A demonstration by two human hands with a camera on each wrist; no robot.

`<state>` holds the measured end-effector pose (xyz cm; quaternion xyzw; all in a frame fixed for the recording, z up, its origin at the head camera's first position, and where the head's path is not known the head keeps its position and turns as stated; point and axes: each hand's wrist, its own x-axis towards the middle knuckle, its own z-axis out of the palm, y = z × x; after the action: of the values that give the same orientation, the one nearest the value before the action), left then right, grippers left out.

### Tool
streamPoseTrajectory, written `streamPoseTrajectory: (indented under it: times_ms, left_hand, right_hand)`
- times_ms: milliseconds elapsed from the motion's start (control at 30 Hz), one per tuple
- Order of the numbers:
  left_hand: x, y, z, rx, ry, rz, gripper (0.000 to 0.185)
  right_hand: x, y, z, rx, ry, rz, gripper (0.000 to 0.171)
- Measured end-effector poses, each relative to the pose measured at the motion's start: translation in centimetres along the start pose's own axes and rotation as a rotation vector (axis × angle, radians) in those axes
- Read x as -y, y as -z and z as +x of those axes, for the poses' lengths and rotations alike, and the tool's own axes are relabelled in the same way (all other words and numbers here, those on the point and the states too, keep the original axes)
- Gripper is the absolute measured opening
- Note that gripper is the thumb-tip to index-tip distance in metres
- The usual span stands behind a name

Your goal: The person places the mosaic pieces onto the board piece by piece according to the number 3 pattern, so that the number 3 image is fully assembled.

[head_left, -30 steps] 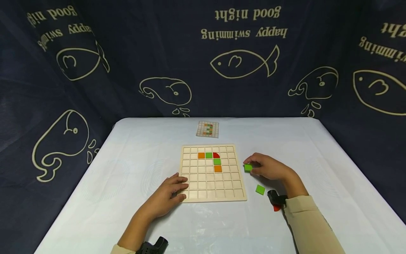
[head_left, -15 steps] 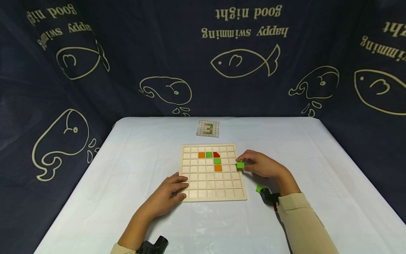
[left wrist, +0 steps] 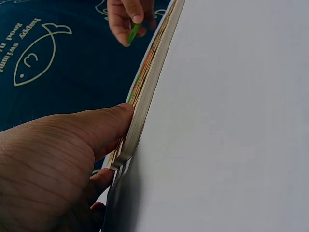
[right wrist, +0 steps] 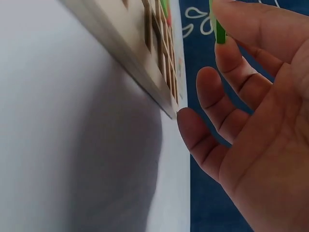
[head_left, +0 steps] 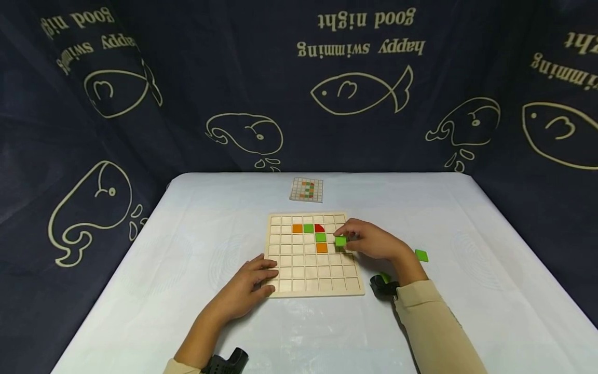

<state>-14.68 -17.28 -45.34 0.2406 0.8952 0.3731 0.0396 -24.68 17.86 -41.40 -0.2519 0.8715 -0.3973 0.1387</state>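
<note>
My right hand (head_left: 374,243) pinches a green square tile (head_left: 340,241) between thumb and fingers, close over the right part of a wooden grid board (head_left: 298,272). In the right wrist view the tile (right wrist: 220,33) is seen edge-on at the fingertips. My left hand (head_left: 246,286) rests on the board's left edge near its front corner, fingers spread; the left wrist view has the thumb on the edge. Tiles lie in the grid: an orange one (head_left: 297,228), a green one (head_left: 308,228), a red quarter-round (head_left: 319,228), another green (head_left: 320,237) and another orange (head_left: 322,248).
A small printed card (head_left: 294,190) with a coloured grid pattern lies behind the board. One loose green tile (head_left: 422,255) lies right of the right wrist; another (head_left: 385,277) is partly hidden by the wrist camera (head_left: 383,287). A dark printed curtain (head_left: 261,78) hangs behind the white table (head_left: 187,208).
My right hand has carried the green tile leftward from beside the board to over it. A loose green tile has come into sight behind the right wrist. The left hand stays put.
</note>
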Motion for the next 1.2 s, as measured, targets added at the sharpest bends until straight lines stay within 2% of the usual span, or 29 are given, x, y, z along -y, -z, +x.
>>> streamPoseTrajectory:
  times_ms: [800, 1200]
  left_hand:
    - [0.1, 0.2, -0.2, 0.008, -0.004, 0.002, 0.035]
    - [0.3, 0.0, 0.0, -0.007, -0.015, 0.003, 0.034]
  right_hand:
    - [2.3, -2.5, 3.0, 0.094, 0.105, -0.060, 0.029]
    - [3.3, -3.6, 4.4, 0.124, 0.093, -0.075, 0.030]
